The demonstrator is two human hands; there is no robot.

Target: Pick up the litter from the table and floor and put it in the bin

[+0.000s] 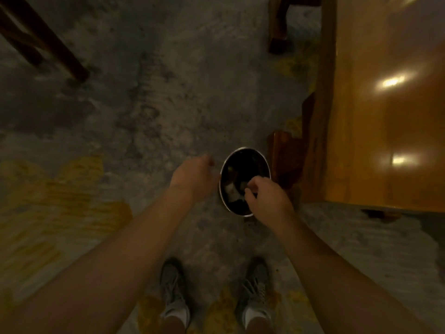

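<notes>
A round bin (261,157) with a shiny metal rim stands on the floor beside the table leg. Inside it lie a white crumpled scrap of litter (230,189) and some darker pieces. My right hand (267,198) hovers over the bin's near side with its fingers curled and pinched together; the dim, blurred view does not show whether anything is between them. My left hand (195,177) is just left of the rim, fingers curled in, with nothing visible in it.
A glossy wooden table (385,104) fills the right side, its leg (284,155) right by the bin. Dark chair legs (48,44) stand at the far left and another leg (279,27) at the top. The stained concrete floor (144,104) has yellow patches; my shoes (173,292) are below.
</notes>
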